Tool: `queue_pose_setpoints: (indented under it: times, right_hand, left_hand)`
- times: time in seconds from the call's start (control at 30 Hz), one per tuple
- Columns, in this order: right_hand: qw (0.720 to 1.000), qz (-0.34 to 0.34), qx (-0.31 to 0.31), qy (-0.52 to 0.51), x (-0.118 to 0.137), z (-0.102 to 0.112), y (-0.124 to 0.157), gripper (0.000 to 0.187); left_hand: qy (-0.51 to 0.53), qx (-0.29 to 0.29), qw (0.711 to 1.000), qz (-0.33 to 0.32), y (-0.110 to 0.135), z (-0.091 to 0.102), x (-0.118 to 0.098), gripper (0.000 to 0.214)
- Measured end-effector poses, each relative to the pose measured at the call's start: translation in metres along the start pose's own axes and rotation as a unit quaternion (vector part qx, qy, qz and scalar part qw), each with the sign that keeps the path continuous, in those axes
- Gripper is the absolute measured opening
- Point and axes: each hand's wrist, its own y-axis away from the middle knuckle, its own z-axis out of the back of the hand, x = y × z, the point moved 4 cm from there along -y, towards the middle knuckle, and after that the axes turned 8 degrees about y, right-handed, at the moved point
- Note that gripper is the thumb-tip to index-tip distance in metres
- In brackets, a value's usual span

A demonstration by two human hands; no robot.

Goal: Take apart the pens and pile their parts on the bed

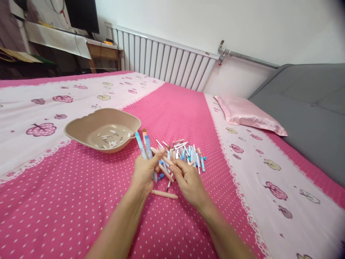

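My left hand [145, 172] is closed around several pens. A light blue-capped pen [140, 144], a darker blue-capped one [148, 145] and a brown-topped one [144, 135] stick up from it. Between both hands runs a peach pen barrel [165, 158], its upper end at my left thumb. My right hand [187, 180] pinches the barrel's lower end. Beyond my hands lies a loose pile of pens, caps and thin white sticks [188, 153]. One beige pen barrel [165, 194] rests on the bedspread below my hands.
A beige plastic basin [101, 120] with small white pieces inside stands on the pink dotted bedspread [81, 201], left of my hands. A pink pillow [250, 115] lies by the grey headboard [304, 97]. At the back are a white radiator [161, 54] and a desk [102, 52] with a monitor [83, 16].
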Motion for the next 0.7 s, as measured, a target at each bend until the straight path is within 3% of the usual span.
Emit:
queue_pose_setpoints:
  times: [0.07,0.17,0.3,0.4,0.47,0.57,0.63,0.7]
  right_hand:
    - [1.000,-0.008,-0.013,-0.002,-0.002,0.001,-0.001,0.025]
    - [0.988,-0.052,0.020,-0.146,-0.006,0.000,-0.001,0.027]
    - [0.914,-0.140,0.134,-0.356,-0.006,-0.007,0.002,0.029]
    - [0.886,-0.164,0.185,-0.393,-0.004,-0.010,0.004,0.030]
    - [0.913,-0.141,0.162,-0.347,-0.005,-0.006,0.002,0.030]
    - [0.987,-0.050,0.040,-0.146,-0.005,0.007,-0.002,0.023]
    - [0.999,0.004,-0.054,0.007,-0.004,0.016,-0.001,0.017]
    - [0.986,0.039,-0.125,0.105,-0.003,0.021,0.001,0.015]
  left_hand:
    - [0.002,-0.014,1.000,-0.007,0.000,0.001,-0.001,0.037]
    - [0.026,0.028,0.999,-0.003,0.000,-0.002,-0.006,0.032]
    - [0.057,0.124,0.990,0.035,0.005,-0.009,-0.010,0.033]
    - [0.063,0.134,0.988,0.033,0.005,-0.008,-0.012,0.029]
    - [0.061,0.109,0.992,0.016,0.003,-0.006,-0.011,0.029]
    - [0.052,0.053,0.997,-0.003,0.000,-0.002,-0.008,0.029]
    - [0.038,0.018,0.999,-0.019,0.000,-0.002,-0.007,0.030]
    - [0.017,-0.013,0.999,-0.033,0.001,-0.002,-0.006,0.032]
